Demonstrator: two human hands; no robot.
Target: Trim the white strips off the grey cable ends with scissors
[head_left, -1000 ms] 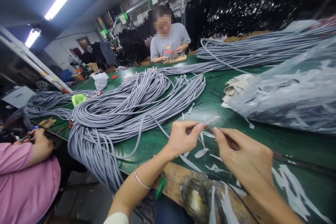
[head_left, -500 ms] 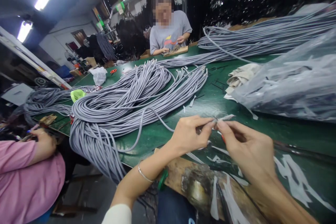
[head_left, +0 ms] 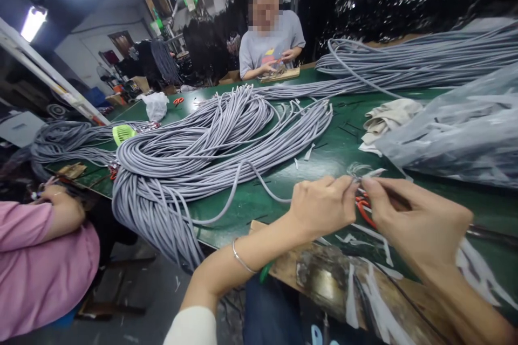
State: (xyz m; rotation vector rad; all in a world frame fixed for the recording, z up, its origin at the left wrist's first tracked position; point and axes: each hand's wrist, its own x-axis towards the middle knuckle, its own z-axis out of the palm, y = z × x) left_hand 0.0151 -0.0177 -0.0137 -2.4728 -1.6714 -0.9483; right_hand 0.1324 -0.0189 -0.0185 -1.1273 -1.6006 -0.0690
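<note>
My left hand [head_left: 324, 202] is closed around the end of a grey cable [head_left: 267, 191], which curves over from the large cable coil [head_left: 182, 161]. Fine loose strands [head_left: 358, 168] fan out above the fingertips. Close beside it, my right hand [head_left: 424, 221] pinches at the same end, with a whitish strip [head_left: 375, 173] sticking out past its thumb and forefinger. Exactly what the right fingertips grip is partly hidden. Orange-handled scissors [head_left: 365, 211] show between and below the hands.
Below my hands lies a worn wooden board [head_left: 283, 261] with white scraps. A clear plastic bag [head_left: 453, 135] and a cloth [head_left: 388, 118] are at the right. A person in grey [head_left: 271, 43] works opposite; one in pink [head_left: 48, 269] sits at the left.
The view has shifted slightly. Both hands are a little farther right in the picture, my left fist has closed more tightly, and the fine strands now spread out above the fingers.
</note>
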